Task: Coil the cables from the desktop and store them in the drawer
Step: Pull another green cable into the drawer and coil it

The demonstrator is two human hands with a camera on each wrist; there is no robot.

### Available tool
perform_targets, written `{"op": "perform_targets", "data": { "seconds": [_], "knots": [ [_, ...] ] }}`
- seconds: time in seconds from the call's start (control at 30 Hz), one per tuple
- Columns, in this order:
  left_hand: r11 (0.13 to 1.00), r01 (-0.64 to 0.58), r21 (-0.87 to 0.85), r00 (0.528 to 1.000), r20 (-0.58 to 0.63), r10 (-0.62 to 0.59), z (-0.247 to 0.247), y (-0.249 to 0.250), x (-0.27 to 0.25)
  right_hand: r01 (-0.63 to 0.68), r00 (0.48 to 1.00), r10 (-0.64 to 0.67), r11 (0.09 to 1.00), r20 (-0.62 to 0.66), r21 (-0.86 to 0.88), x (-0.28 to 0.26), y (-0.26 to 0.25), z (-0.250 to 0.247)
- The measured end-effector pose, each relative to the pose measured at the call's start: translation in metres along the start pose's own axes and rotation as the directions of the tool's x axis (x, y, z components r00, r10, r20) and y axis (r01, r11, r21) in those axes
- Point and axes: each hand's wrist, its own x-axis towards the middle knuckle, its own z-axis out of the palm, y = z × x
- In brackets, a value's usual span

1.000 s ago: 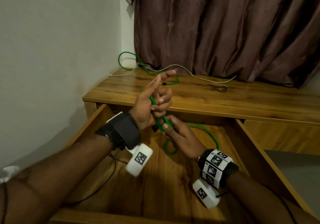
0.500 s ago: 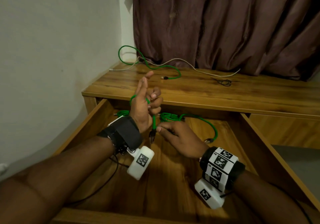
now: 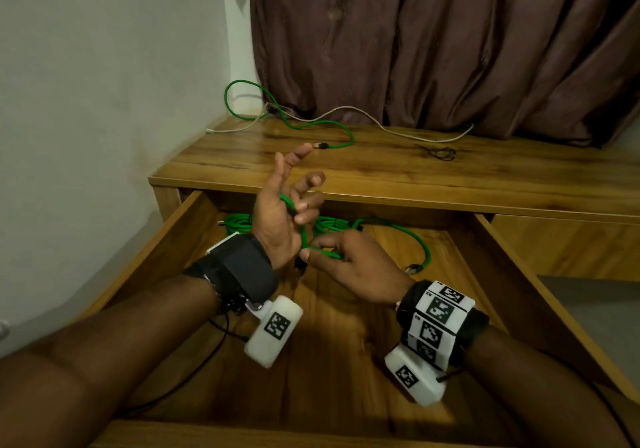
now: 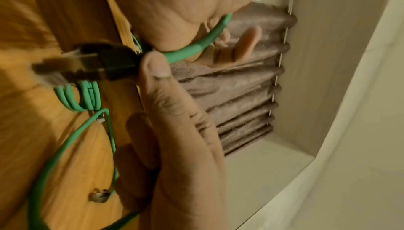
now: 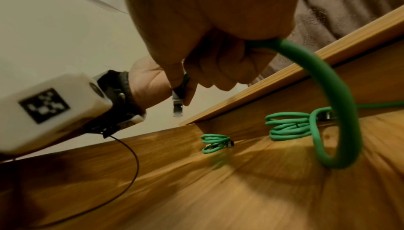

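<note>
Over the open drawer (image 3: 516, 274), my left hand (image 3: 292, 188) is raised palm-in with a green cable (image 3: 303, 236) running across the palm. Its lower fingers curl round the cable; thumb and index finger stick out. My right hand (image 3: 313, 248) pinches the same cable at the heel of the left hand, just above its black plug (image 4: 104, 60). From there the cable (image 5: 328, 104) loops down to the drawer floor and ends in a second plug (image 3: 414, 268). Two coiled green bundles (image 5: 215, 143) (image 5: 288, 126) lie at the drawer's back.
On the desktop (image 3: 450, 184) lie another loose green cable (image 3: 311, 125), a white cable (image 3: 398, 129) and a small black cable (image 3: 440, 153). A brown curtain (image 3: 450, 49) hangs behind and a white wall (image 3: 104, 101) stands at left. Thin black sensor leads trail from both wrists.
My left hand has come down from the desk edge to over the drawer. My right hand has shifted to the heel of the left hand, pulling the cable across the palm.
</note>
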Motion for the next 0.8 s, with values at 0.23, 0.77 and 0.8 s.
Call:
{"op": "perform_targets", "data": {
  "seconds": [0.23,0.77,0.8],
  "knots": [
    [0.936,-0.043,0.351,0.998,0.061,0.023,0.000,-0.015,-0.006,-0.026,0.998,0.022,0.997,-0.054,-0.072,-0.005,-0.003,-0.010],
    [0.919,-0.076,0.387,0.997,0.021,0.074,-0.002,-0.018,-0.001,-0.205,0.974,0.154,0.913,-0.167,-0.353,-0.010,-0.014,-0.010],
    [0.898,-0.093,0.429,0.995,0.060,0.074,-0.002,-0.020,-0.003,-0.220,0.970,0.163,0.905,-0.181,-0.363,-0.010,-0.014,-0.011]
  ]
}}
